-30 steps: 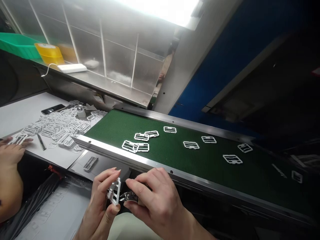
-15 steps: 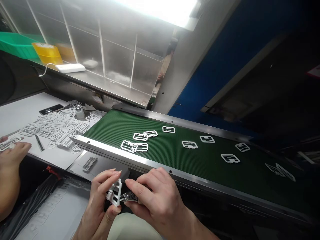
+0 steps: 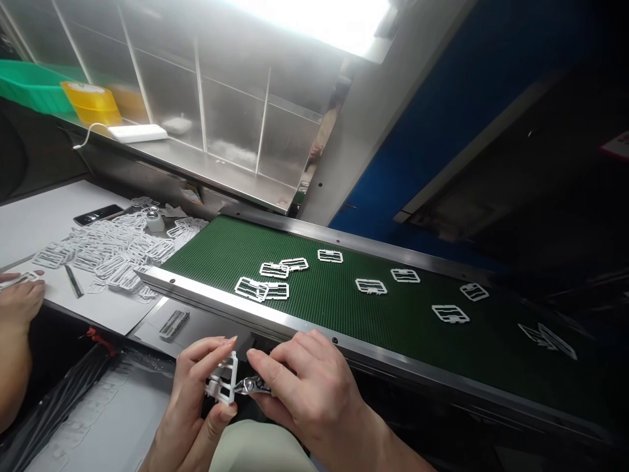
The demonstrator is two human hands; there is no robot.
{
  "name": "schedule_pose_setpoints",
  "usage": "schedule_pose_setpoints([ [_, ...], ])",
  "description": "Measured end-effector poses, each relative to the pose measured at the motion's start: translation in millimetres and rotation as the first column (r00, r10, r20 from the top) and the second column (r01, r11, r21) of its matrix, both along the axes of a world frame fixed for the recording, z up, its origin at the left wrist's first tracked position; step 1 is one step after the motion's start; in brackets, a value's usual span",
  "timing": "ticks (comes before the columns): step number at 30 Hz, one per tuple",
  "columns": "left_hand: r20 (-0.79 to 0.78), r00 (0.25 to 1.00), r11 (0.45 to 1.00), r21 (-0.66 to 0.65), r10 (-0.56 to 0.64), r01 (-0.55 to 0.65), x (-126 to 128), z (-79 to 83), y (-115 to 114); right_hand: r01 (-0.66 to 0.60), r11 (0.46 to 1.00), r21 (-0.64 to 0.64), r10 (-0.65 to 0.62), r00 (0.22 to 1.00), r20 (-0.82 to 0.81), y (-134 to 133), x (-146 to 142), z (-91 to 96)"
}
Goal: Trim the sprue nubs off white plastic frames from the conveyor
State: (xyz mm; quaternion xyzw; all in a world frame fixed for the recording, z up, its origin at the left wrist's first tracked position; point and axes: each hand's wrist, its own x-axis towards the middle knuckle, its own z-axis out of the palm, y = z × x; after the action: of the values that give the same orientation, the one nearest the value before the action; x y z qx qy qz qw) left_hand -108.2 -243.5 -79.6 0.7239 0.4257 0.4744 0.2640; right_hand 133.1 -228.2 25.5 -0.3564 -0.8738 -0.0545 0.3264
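Between the fingertips and thumb of my left hand (image 3: 199, 400) a white plastic frame (image 3: 227, 381) with crossbars is held upright. My right hand (image 3: 309, 380) is closed round a small pair of metal nippers (image 3: 250, 385), most of whose handles the fingers hide. The nippers' tips point left and meet the frame's right edge, or lie very close to it; I cannot tell whether they bite on it. Both hands are just in front of the conveyor's near rail (image 3: 275, 319).
Several similar white frames lie spread on the green conveyor belt (image 3: 314, 295). At left a pile of frames (image 3: 118, 246) covers part of a white table, with a small bottle (image 3: 154, 221), a phone (image 3: 98, 214) and a dark tool (image 3: 73, 282). Another person's hand (image 3: 22, 298) holds a frame.
The frames on the belt appear slightly further left. The other person's hand has moved left and a bit down. My hands keep nearly the same hold on the frame and nippers.
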Motion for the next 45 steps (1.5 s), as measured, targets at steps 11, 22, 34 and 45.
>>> schedule_pose_setpoints([
  [11,0.116,0.993,0.996,-0.081,-0.017,0.026,1.5,-2.6,1.9,-0.031,0.998,-0.056,0.023,0.989,-0.147,5.3,-1.3,-5.1],
  [22,0.245,0.968,0.992,-0.091,-0.063,0.088,2.4,-0.9,-2.2,0.003,1.0,-0.006,-0.003,0.996,-0.093,-3.0,-4.5,1.8],
  [34,0.168,0.985,0.999,0.028,-0.044,0.039,1.5,8.0,-2.6,-0.023,0.999,0.027,0.024,0.999,-0.044,-6.6,-6.2,6.9],
  [45,0.125,0.992,0.997,0.064,0.023,-0.031,-2.0,10.0,2.2,0.002,0.999,0.049,-0.003,1.0,0.013,-4.5,-3.9,9.1],
])
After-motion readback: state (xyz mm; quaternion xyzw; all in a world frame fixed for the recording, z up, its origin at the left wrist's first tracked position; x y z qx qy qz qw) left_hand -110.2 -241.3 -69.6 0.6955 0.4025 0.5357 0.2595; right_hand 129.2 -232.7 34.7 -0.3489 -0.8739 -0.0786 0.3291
